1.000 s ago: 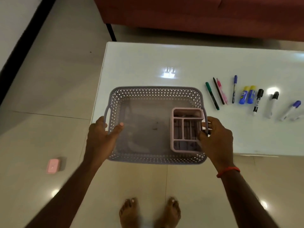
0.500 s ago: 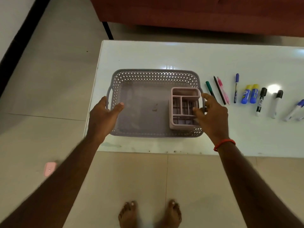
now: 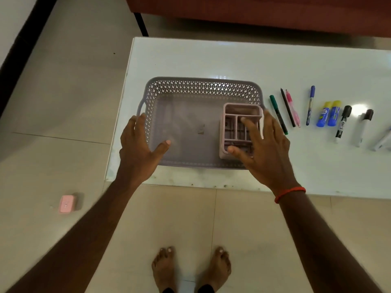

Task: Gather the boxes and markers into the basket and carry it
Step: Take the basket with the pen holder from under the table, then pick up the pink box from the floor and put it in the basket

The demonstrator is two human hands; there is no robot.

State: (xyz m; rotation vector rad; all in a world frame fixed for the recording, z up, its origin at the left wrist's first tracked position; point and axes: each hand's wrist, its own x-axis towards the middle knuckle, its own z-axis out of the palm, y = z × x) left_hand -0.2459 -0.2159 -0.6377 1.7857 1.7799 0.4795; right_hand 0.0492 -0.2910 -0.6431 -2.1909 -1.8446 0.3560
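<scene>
The grey perforated plastic basket is set on the near left part of the glossy white table, with the pink compartmented plastic box stood inside it at its right end. Nothing is grasped: the left hand is spread by the left rim, and the right hand is spread over the pink box. Gathering is judged barely begun. The row of markers just right of the basket is to be collected next, a pinch being called for on each. A small pink box lies on the tiled floor, and a red sofa is seen beyond.

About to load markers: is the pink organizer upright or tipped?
Upright: the organizer stands on the floor of the basket, at its right end, with its open compartments facing up.
</scene>
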